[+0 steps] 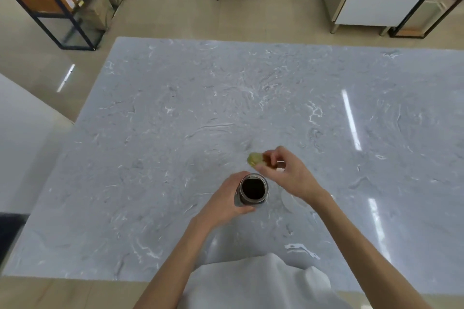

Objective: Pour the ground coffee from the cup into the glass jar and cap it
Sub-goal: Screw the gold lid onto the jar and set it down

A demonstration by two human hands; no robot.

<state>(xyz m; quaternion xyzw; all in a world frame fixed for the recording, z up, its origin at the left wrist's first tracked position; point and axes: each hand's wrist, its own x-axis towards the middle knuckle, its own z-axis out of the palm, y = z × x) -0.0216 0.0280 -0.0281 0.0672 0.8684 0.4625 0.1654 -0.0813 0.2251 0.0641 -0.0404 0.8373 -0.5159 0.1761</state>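
Left hand (223, 202) curled in a grip, right hand (288, 173) raised, fingers pinched

Marble table (175, 108) open on all sides, only glass jar (253, 189) and cup (288, 199) near front edge

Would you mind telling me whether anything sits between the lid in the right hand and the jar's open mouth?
Nothing visible does. The right hand holds the lid just beyond the jar, whose mouth is open and steadied by the left hand.
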